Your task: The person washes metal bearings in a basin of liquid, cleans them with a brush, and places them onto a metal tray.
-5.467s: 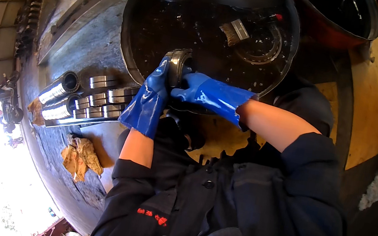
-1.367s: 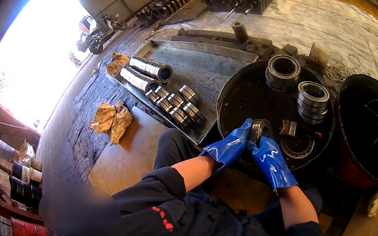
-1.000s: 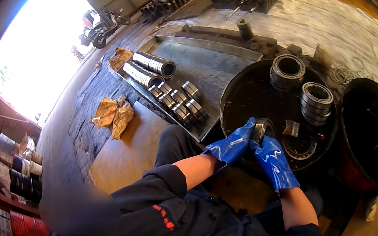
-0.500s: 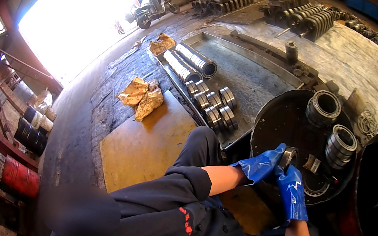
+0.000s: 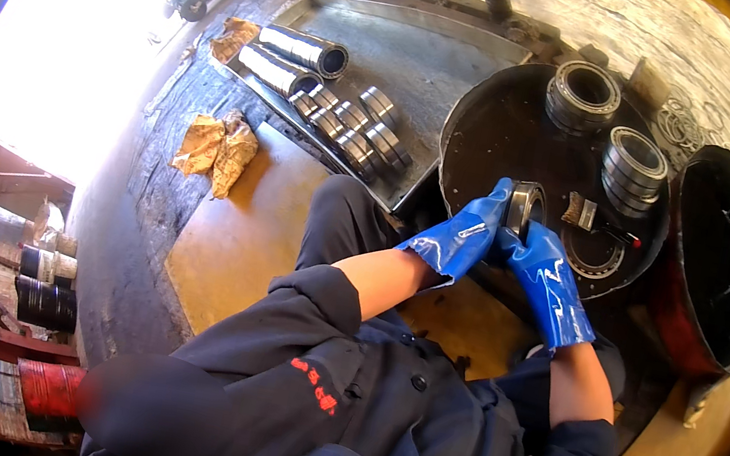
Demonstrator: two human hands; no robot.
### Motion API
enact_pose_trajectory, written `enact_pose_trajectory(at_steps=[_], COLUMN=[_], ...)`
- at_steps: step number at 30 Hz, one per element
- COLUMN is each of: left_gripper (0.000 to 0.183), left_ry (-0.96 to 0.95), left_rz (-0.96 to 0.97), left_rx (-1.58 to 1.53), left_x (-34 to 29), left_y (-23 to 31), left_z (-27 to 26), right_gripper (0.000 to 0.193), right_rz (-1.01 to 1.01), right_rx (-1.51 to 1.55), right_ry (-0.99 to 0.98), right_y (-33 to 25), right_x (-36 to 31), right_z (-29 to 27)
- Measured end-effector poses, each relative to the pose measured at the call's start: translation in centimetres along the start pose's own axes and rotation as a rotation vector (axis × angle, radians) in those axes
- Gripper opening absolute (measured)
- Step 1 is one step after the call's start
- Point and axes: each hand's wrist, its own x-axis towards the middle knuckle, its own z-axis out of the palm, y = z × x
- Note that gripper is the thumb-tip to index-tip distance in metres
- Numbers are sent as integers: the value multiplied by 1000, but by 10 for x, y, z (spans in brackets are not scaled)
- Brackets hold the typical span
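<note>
A metal ring bearing (image 5: pixel 526 208) is gripped between both gloved hands, tilted on edge over the near part of a round dark tray (image 5: pixel 469 139). My left hand (image 5: pixel 474 230), in a blue rubber glove, closes on the bearing's left side. From below and to the right, my right hand (image 5: pixel 542 264) in a matching glove grips it too; the fingertips are partly hidden. Right of the bearing lie a paint brush (image 5: pixel 581 211) and a flat bearing ring (image 5: pixel 596 256). Two stacks of bearings, a farther stack (image 5: pixel 584 96) and a nearer stack (image 5: pixel 634 170), stand in the tray.
Left of the round tray is a metal trough (image 5: pixel 417 42) holding loose bearings (image 5: pixel 372 132) and long wrapped rolls (image 5: pixel 303 51). A red-sided drum (image 5: pixel 691 315) stands at right. Crumpled brown paper (image 5: pixel 217 151) lies on a tan board (image 5: pixel 226 238). Metal rings (image 5: pixel 686 124) lie beyond the tray.
The whole view has shifted, so the trays and bearings appear farther left and higher. Both hands still hold the bearing, now lifted slightly relative to the brush.
</note>
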Motion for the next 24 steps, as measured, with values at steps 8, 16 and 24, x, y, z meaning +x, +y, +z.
enact_pose_trajectory(at_steps=[8, 16, 24], left_gripper=[42, 51, 40], left_ry=[-2, -442, -175], left_rz=[-164, 719, 131], left_rx=[17, 680, -388], left_x=[9, 39, 80], left_y=[17, 65, 185], left_z=[-9, -52, -98], right_gripper=[57, 67, 62], right_rz=[166, 331, -102], right_rx=[172, 313, 17], right_ry=[-99, 181, -129], right_y=[-11, -55, -147], right_x=[11, 51, 213], right_z=[-6, -7, 20])
